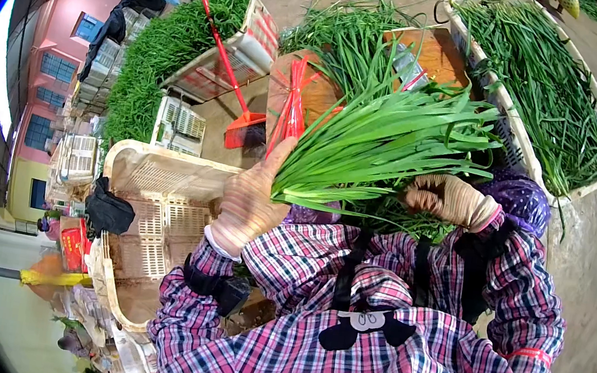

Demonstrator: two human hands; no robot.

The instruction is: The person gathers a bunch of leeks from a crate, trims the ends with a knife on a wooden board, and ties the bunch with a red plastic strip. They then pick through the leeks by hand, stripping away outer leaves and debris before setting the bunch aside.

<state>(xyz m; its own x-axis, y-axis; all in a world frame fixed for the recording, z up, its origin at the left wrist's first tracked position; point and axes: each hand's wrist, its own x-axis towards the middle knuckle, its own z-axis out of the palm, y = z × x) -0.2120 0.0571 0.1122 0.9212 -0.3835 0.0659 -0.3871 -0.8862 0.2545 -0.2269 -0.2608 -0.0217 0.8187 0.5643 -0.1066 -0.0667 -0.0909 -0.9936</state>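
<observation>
Left hand point(250, 203) clenched round chive bunch point(389, 138); right hand point(449, 200) closed on loose chives point(400, 220) beside bunch. Likely bunching; tying would need red strings point(291, 105).

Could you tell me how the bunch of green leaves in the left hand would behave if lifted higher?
Probably floppy: the bunch of leaves fans out loosely beyond the left hand. Likely light, since one hand alone holds it up. Single blades may slip out, as they spread apart at the far end.
</observation>
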